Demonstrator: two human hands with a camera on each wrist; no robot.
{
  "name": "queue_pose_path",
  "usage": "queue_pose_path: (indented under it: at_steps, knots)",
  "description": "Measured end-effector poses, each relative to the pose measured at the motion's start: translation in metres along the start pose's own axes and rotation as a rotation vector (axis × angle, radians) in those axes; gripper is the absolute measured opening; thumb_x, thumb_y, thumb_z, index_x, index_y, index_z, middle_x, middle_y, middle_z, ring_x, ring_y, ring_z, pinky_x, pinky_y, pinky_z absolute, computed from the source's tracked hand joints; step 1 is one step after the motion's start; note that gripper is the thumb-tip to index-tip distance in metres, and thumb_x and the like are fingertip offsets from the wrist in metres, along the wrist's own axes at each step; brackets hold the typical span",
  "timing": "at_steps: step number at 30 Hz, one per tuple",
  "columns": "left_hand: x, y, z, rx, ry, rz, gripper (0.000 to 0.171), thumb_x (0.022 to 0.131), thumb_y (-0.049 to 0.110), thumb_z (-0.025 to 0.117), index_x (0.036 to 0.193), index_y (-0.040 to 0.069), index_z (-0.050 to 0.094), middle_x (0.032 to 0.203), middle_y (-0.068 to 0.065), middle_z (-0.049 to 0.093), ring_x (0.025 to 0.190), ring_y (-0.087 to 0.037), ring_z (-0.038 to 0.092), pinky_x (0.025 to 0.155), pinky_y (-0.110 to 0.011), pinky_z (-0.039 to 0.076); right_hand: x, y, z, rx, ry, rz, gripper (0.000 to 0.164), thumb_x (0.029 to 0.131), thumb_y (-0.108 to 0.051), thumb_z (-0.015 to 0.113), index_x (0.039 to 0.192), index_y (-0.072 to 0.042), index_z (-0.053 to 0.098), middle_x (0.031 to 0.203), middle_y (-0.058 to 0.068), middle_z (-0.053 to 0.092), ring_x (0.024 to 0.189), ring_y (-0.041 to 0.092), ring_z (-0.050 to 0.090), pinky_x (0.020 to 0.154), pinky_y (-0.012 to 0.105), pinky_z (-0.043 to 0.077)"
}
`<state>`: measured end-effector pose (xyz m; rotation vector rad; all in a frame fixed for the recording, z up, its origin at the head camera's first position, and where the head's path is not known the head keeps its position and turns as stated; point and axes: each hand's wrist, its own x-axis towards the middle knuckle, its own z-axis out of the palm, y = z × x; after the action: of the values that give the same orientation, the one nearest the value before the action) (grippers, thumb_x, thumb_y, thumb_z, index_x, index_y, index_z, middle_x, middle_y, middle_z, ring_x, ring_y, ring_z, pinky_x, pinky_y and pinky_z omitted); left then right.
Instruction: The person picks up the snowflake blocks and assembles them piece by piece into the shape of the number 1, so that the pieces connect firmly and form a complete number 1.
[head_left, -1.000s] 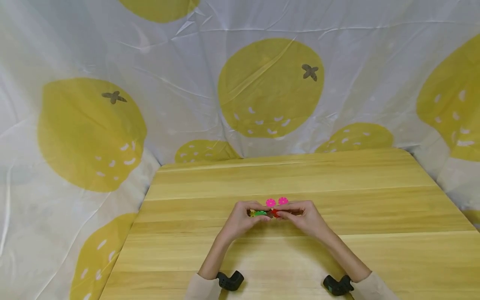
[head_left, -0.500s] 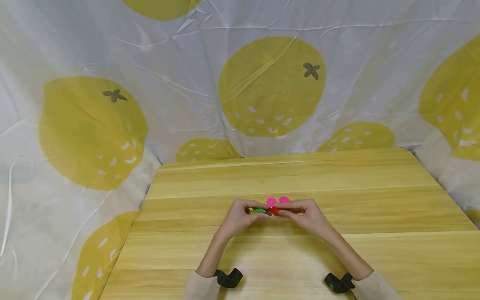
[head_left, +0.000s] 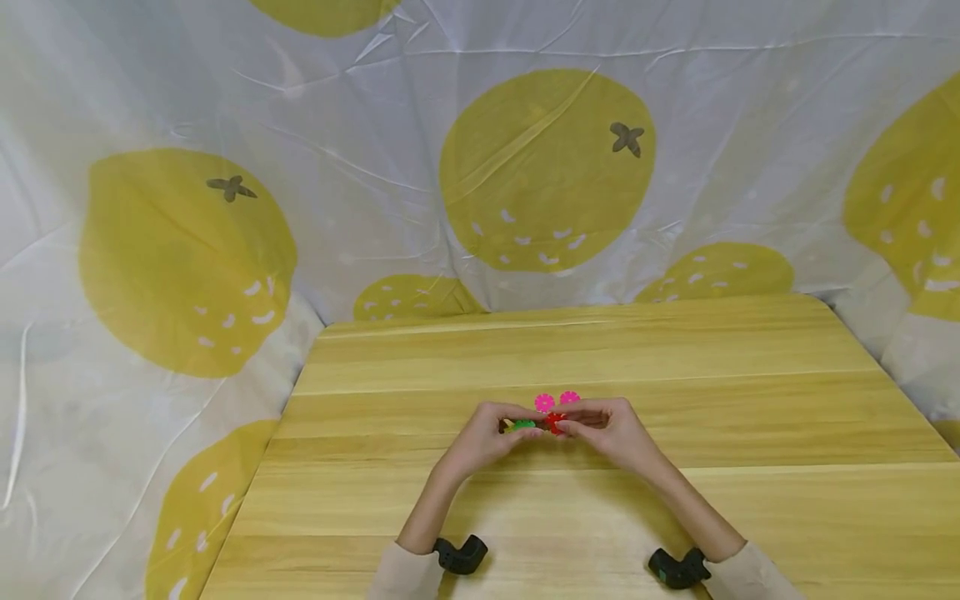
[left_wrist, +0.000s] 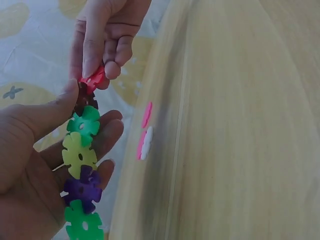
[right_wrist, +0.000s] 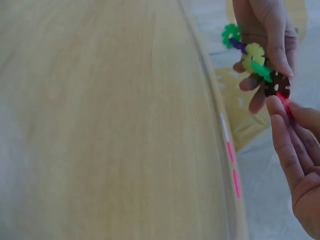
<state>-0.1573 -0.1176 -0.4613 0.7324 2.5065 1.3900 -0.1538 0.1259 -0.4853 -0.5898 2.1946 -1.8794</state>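
Observation:
A chain of slotted snowflake discs runs between both hands. In the left wrist view it goes from a green disc (left_wrist: 75,220) through purple (left_wrist: 75,191), yellow (left_wrist: 72,154) and green (left_wrist: 91,121) to a brown disc (left_wrist: 85,101). My left hand (head_left: 480,440) pinches the brown one between thumb and fingers, the rest of the chain lying along its palm. At the brown disc's edge is a red disc (left_wrist: 95,79), which my right hand (head_left: 618,435) pinches. The red and brown discs touch; how deep their slots engage is hidden by the fingertips.
Two pink discs (head_left: 544,402) (head_left: 570,398) lie on the wooden table (head_left: 675,358) just beyond the hands. Beside them in the left wrist view lies a white disc (left_wrist: 147,143). A lemon-print cloth (head_left: 360,208) hangs behind the table.
The red disc shows more of its face between the hands now. Both hands keep their grips and have shifted only slightly.

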Motion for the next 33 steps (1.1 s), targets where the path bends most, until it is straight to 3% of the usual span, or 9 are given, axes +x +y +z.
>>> queue_pose_path:
  at_steps: [4,9,16,23,29,33]
  knots:
    - [-0.001,0.001,0.005,0.082,-0.004,0.026,0.025,0.097,0.014,0.072,0.121,0.008,0.077,0.118,-0.006,0.078,0.096,-0.016,0.069,0.08,-0.025,0.055,0.001,0.005,0.001,0.088,-0.002,0.065,0.029,0.097,-0.01,0.073,0.12,0.007,0.073,0.102,0.025,0.078,0.088,0.037,0.078,0.08,0.043,0.063]
    - [-0.001,0.004,0.014,0.144,0.059,0.067,0.032,0.095,0.012,0.075,0.126,0.006,0.075,0.12,-0.008,0.077,0.108,-0.022,0.073,0.092,-0.032,0.059,0.0,0.01,0.004,0.21,-0.008,0.102,0.034,0.097,-0.005,0.071,0.123,0.016,0.067,0.103,0.025,0.078,0.082,0.025,0.08,0.077,0.044,0.063]
    - [0.0,0.005,0.023,0.136,0.138,0.152,0.041,0.086,0.008,0.083,0.125,0.001,0.073,0.113,-0.011,0.079,0.1,-0.021,0.075,0.091,-0.03,0.06,-0.001,0.008,0.009,0.236,0.035,0.19,0.037,0.096,-0.008,0.073,0.124,0.014,0.066,0.093,0.011,0.081,0.066,0.015,0.074,0.067,0.033,0.064]
    - [0.001,0.004,0.024,0.152,0.155,0.189,0.041,0.082,0.009,0.086,0.121,0.002,0.076,0.105,-0.01,0.079,0.096,-0.021,0.075,0.088,-0.027,0.06,0.0,0.007,0.014,0.215,0.102,0.276,0.036,0.094,-0.008,0.073,0.123,0.012,0.066,0.082,-0.003,0.079,0.054,0.008,0.063,0.057,0.023,0.054]
    - [0.001,0.002,0.019,0.158,0.141,0.178,0.035,0.085,0.01,0.084,0.118,0.001,0.077,0.105,-0.009,0.079,0.098,-0.02,0.074,0.089,-0.026,0.059,0.003,0.006,0.01,0.199,0.092,0.286,0.036,0.098,-0.014,0.071,0.124,0.011,0.067,0.092,0.003,0.081,0.058,0.01,0.066,0.06,0.025,0.056]
    - [0.001,0.0,0.01,0.14,0.154,0.115,0.03,0.087,0.01,0.083,0.115,0.002,0.078,0.105,-0.006,0.078,0.095,-0.016,0.073,0.086,-0.025,0.059,0.007,0.005,-0.006,0.128,0.128,0.245,0.038,0.1,-0.018,0.07,0.125,0.01,0.067,0.103,0.015,0.08,0.068,0.016,0.071,0.066,0.029,0.06]
